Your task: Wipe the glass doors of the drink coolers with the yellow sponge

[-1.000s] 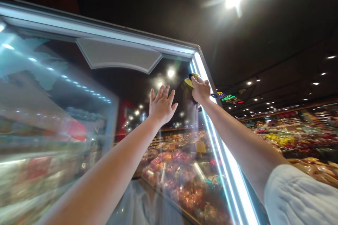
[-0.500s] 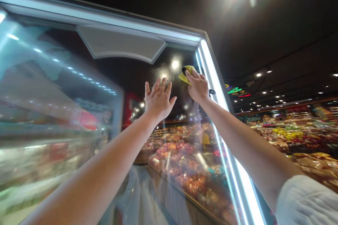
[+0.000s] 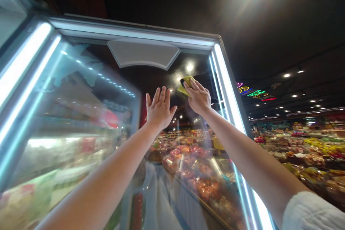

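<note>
A large glass door [image 3: 172, 115] with a lit frame fills the middle of the view. Against its upper part rests my left hand [image 3: 159, 109], flat with the fingers stretched out and holding nothing. To the right of it, my right hand [image 3: 199, 97] presses a yellow cloth [image 3: 185, 85] with a dark patch on the glass. The fingers lie over the cloth and hide part of it. A grey-white curved panel [image 3: 144, 54] sits at the top of the door, above both hands.
Bright light strips [image 3: 231, 90] run down the door's right edge, with more light strips [image 3: 29, 75] at the left. Beyond the door on the right stand displays of packaged goods [image 3: 320, 151]. Shelves and wares also show, blurred, in the glass.
My right hand has slid the cloth a little down and left relative to the door frame. My left hand stays flat on the glass. The view has turned left, bringing the left light strips in.
</note>
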`<act>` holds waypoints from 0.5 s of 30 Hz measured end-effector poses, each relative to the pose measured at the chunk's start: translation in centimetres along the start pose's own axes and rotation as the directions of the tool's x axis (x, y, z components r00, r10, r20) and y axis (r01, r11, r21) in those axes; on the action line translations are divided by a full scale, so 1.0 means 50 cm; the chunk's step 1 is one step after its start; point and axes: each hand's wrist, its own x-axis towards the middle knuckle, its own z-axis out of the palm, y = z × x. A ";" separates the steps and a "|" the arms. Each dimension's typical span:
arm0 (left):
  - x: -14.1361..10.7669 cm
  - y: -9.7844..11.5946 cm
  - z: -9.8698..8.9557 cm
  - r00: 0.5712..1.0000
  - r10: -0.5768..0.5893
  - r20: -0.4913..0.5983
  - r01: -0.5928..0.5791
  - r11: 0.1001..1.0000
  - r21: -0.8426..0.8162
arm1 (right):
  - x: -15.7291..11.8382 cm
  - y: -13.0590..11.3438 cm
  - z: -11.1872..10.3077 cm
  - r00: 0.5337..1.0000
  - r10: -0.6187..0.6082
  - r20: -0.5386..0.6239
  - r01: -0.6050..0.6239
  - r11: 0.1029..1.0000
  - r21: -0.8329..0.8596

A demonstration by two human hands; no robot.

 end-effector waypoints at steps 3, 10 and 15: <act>-0.019 -0.009 -0.006 1.000 -0.016 0.001 0.016 1.000 0.008 | -0.055 -0.034 -0.005 0.984 -0.170 0.047 0.169 0.985 0.029; -0.049 -0.052 -0.022 0.998 -0.014 0.061 0.013 1.000 0.014 | -0.090 -0.013 -0.003 0.999 0.031 0.028 -0.031 1.000 -0.004; -0.057 -0.090 -0.020 0.999 0.005 0.035 -0.004 1.000 -0.015 | -0.031 -0.121 0.009 0.999 0.015 0.038 -0.016 1.000 0.005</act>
